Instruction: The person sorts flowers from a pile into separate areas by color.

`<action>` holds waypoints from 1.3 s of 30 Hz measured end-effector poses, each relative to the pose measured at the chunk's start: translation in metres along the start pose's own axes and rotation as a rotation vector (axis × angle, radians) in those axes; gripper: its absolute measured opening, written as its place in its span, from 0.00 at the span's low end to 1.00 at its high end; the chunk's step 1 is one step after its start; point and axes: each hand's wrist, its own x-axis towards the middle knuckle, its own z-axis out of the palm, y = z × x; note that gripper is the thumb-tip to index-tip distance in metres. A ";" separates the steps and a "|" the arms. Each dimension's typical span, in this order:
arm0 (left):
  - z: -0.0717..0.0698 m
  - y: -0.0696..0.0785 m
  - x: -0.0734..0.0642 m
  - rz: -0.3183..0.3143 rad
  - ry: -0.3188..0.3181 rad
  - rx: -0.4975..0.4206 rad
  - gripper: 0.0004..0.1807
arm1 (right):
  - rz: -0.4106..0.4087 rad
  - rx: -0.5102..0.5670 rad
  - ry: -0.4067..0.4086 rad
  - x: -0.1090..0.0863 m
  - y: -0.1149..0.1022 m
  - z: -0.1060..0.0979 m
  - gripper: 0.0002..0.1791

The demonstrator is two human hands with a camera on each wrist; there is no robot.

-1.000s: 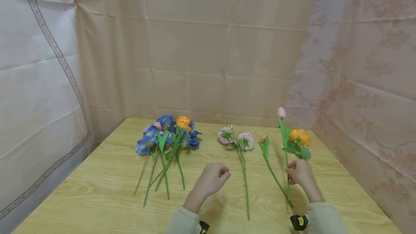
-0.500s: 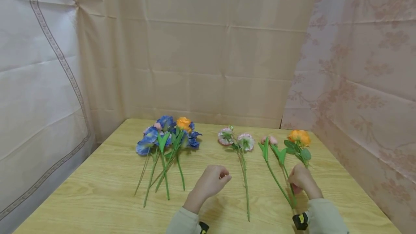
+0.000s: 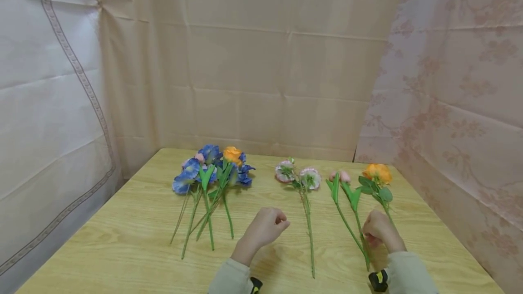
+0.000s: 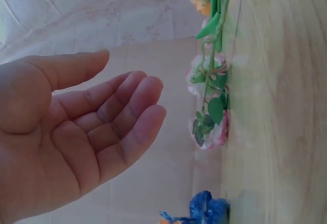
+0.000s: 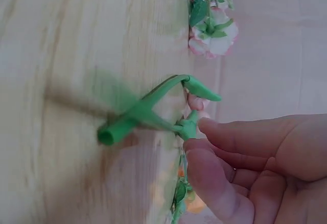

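Note:
My right hand point(image 3: 380, 228) hovers low over the table beside a pink tulip point(image 3: 352, 196), its thumb and index finger slightly parted with nothing between them. In the right wrist view this tulip's green stem point(image 5: 158, 121) is blurred and crosses the stem of a second tulip point(image 5: 202, 89). Both tulips lie side by side, their lower ends overlapping. My left hand point(image 3: 263, 228) hangs above the table, fingers loosely bent and holding nothing. Right of it lie two pink-edged white flowers point(image 3: 309, 178) with long stems. An orange flower point(image 3: 377, 173) lies beyond my right hand.
At the left of the wooden table point(image 3: 130, 239) is a pile of blue flowers point(image 3: 188, 173), with an orange flower point(image 3: 232, 154) and a pink tulip bud point(image 3: 199, 158) among them. A beige curtain point(image 3: 245, 80) hangs behind the table, and patterned cloth point(image 3: 461, 103) hangs on the right.
My right hand has lowered the pink tulip from upright to lying beside the other tulip, and has let it go. The tulip's stem end has shifted slightly. My left hand has stayed put.

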 end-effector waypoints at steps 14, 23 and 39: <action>-0.013 -0.049 0.025 -0.162 0.130 0.150 0.06 | 0.016 0.067 -0.016 -0.003 -0.002 -0.001 0.11; -0.027 -0.088 0.039 -0.259 0.233 0.317 0.10 | 0.004 0.064 -0.029 -0.006 -0.007 0.003 0.13; -0.037 -0.122 0.034 -0.349 0.205 0.420 0.09 | 0.026 0.086 -0.064 -0.004 -0.006 0.009 0.12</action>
